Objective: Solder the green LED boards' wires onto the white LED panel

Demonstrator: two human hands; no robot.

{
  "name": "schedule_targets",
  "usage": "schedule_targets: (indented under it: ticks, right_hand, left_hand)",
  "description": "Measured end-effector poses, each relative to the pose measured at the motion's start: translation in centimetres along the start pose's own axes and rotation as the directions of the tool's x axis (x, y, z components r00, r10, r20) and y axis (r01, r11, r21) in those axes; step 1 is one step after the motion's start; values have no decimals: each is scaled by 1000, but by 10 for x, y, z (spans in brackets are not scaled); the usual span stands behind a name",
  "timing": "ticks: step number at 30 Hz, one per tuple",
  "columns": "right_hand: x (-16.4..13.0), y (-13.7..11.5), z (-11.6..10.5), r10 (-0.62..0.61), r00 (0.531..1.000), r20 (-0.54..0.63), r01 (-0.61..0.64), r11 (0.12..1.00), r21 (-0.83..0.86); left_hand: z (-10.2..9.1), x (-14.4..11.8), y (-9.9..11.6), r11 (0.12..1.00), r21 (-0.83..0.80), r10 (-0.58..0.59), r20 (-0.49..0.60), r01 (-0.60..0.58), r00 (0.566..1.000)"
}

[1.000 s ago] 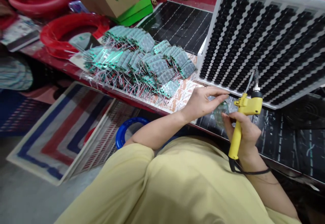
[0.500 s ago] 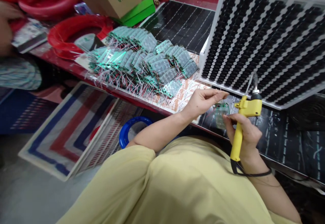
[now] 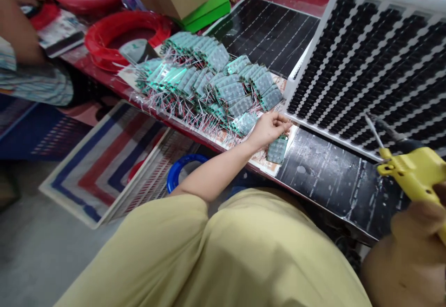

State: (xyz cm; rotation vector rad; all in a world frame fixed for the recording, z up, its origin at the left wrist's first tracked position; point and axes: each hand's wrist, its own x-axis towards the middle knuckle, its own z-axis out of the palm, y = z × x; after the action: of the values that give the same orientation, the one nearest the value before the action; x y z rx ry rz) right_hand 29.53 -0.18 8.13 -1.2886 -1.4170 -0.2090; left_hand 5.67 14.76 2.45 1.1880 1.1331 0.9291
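My left hand (image 3: 270, 127) pinches 1 small green rectangular circuit board (image 3: 278, 149) beside the board pile (image 3: 209, 81); my right hand (image 3: 414, 232) grips the yellow plastic soldering iron (image 3: 414, 174).

The left arm stretches bare toward one o'clock, elbow bent low, wrist straight; the left hand (image 3: 268, 128) lies palm down, fingers (image 3: 283, 122) pinched together at their tips; the right hand (image 3: 414, 246) sits close at four o'clock, fisted, knuckles toward the camera.

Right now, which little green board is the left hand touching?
The lone board by the left hand, lying apart near the table edge, not in the big pile.
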Motion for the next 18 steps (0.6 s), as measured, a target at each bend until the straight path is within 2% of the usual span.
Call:
schedule_targets:
  ticks: [2,3,5,7,9,12,14,18]
  right_hand:
    - [10,4,9,-78,980,-184,83,996,18]
    - [13,5,13,-81,974,-212,89,996,30]
    - [16,6,19,-2,992,-129,10,998,59]
    - [16,6,24,83,995,-52,-79,994,73]
    - [17,7,29,118,993,-24,-115,986,118]
    - [16,10,37,175,982,67,-183,973,143]
    - [11,12,43,217,964,154,-232,968,90]
    - [-3,17,51,187,936,298,-175,982,-67]
  left_hand:
    - [0,8,2,982,182,62,-19,-58,998]
    - [0,12,3,952,286,118,-22,-107,993]
    - [-1,17,5,861,472,224,-17,-190,975]
    - [-2,23,5,796,565,264,-5,-215,965]
    - [-3,28,2,817,541,234,3,-198,972]
    - [-2,34,-5,923,366,118,13,-114,993]
    - [-1,36,-10,967,251,32,27,-38,999]
    - [2,36,-15,991,127,-50,26,46,998]
